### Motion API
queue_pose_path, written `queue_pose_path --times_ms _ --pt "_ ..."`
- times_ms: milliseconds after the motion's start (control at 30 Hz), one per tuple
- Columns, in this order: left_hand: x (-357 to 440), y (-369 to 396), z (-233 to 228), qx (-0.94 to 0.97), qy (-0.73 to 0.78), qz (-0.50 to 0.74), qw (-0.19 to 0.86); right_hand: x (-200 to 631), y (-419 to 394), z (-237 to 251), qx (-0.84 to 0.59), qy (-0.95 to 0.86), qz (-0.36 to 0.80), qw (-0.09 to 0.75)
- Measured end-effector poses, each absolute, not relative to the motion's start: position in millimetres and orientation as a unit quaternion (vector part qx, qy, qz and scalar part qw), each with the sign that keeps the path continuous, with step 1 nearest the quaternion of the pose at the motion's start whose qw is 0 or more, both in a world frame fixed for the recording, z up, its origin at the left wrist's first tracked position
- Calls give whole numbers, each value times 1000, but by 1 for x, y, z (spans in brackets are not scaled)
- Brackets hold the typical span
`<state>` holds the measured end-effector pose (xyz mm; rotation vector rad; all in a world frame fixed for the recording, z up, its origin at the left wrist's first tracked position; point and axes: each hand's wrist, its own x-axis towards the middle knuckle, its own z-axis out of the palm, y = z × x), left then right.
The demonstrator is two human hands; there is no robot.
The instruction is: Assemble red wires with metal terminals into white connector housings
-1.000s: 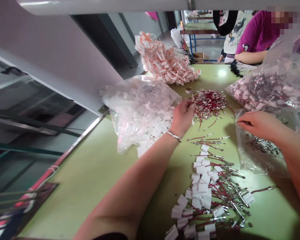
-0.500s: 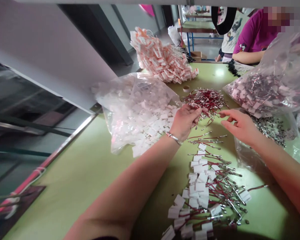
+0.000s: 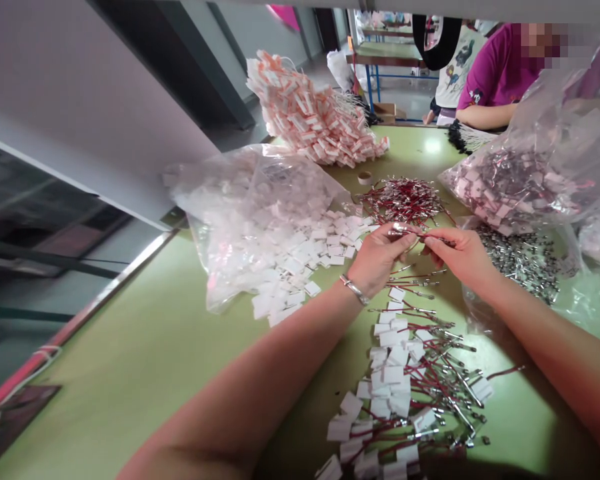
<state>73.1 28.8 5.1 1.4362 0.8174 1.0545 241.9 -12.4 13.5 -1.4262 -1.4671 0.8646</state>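
My left hand (image 3: pixel 383 257), with a bracelet at the wrist, is closed around short red wires that have shiny metal ends. My right hand (image 3: pixel 460 255) meets it and pinches the red wire between thumb and fingers. How many wires are held I cannot tell. Just beyond both hands lies a loose pile of red wires (image 3: pixel 403 199) with metal ends. Below them, a column of white plastic pieces (image 3: pixel 391 377) with red wires attached runs toward me. A few loose red wires (image 3: pixel 414 283) lie at its far end.
Left of my hands, a clear bag (image 3: pixel 240 200) spills white pieces (image 3: pixel 285 277). Behind it sits a heap of orange-and-white pieces (image 3: pixel 320 123). At right are another filled bag (image 3: pixel 520 180) and small metal parts (image 3: pixel 523 263). A tape roll (image 3: pixel 365 178) and a person in purple (image 3: pixel 495 80) are farther back.
My right hand has moved left and closed on the red wire at my left hand. My left hand has shifted slightly. The whole view has drifted a little.
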Motion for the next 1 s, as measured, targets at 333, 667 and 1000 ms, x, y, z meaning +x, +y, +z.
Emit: queue_pose_path --times_ms 333,667,1000 --pt "74 9 23 913 335 199 119 234 -19 24 -568 -637 328 404" --pt "70 16 21 655 389 343 549 240 -21 21 -502 -456 532 507" --pt "69 14 24 704 394 358 470 236 -26 27 -541 -585 344 497"
